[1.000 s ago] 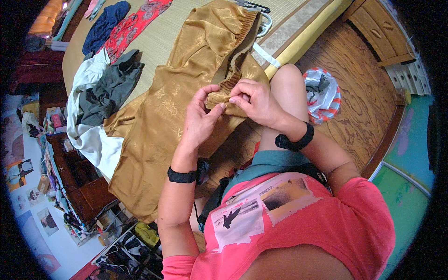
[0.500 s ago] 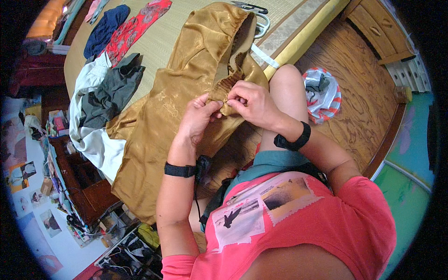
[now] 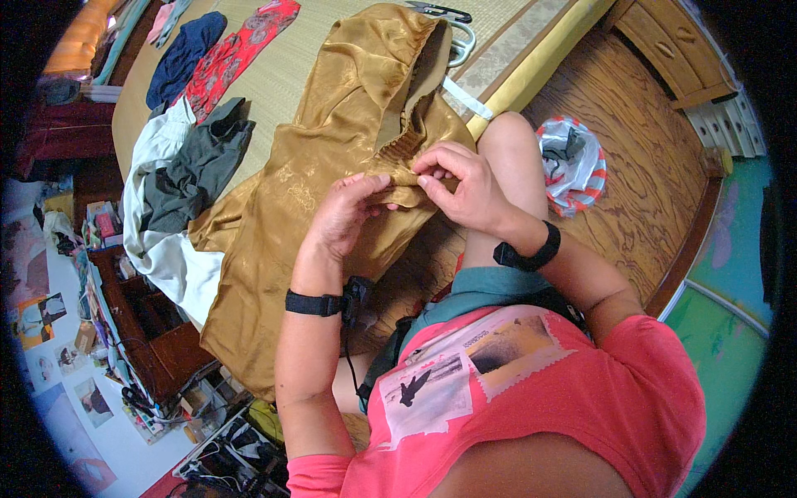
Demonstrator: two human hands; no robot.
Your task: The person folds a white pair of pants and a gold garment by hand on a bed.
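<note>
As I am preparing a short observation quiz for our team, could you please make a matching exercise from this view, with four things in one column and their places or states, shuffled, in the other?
Things
1. gold garment
2. white garment
3. red patterned cloth
4. red-and-white round container

Places or states
A. on the wooden floor
B. beside the navy cloth
C. pinched by the left hand and the right hand
D. partly covered by the dark grey garment

Right pairs: 1-C, 2-D, 3-B, 4-A
</note>
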